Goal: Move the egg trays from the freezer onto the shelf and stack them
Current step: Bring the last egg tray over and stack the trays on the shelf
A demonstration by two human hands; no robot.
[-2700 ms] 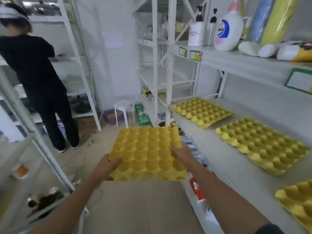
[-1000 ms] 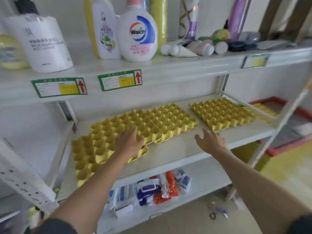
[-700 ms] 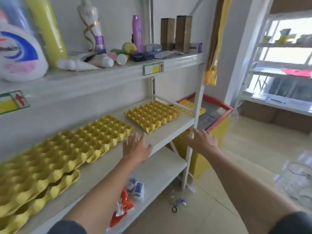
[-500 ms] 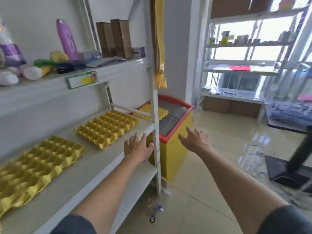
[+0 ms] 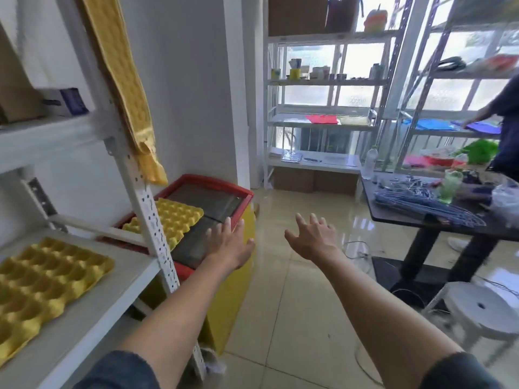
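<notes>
Neither hand grips anything: the left hand [image 5: 229, 247] and the right hand [image 5: 314, 238] both reach forward with fingers spread and relaxed, empty, which suits a reach toward the next thing to be picked up.

That thing is most likely the yellow egg tray on the freezer [image 5: 171, 220]. It lies flat on the glass lid of the freezer [image 5: 222, 276], toward the lid's back-left part, and the shelf post [image 5: 153, 220] crosses in front of it and hides a strip. It looks thicker than a single tray and may be several nested together, though I cannot tell how many. The left hand hovers over the freezer lid, just beside the tray's near right edge and not touching it; the right hand hangs off the freezer's right side, over the floor tiles. Held apart like this, the two palms seem set to take the tray by opposite edges, the sensible hold for a wide, light and floppy piece of pulp.

Left of the freezer, beyond the post, stands the white shelf [image 5: 123, 279], with another egg tray on the shelf [image 5: 47, 279] lying flat and cups up, ready for a tray to nest into. Above the freezer a long yellow padded strip [image 5: 126, 80] hangs along the post. Well to the right of the freezer stand a dark table [image 5: 421, 217] strewn with wire hangers and a white stool [image 5: 483, 310].
</notes>
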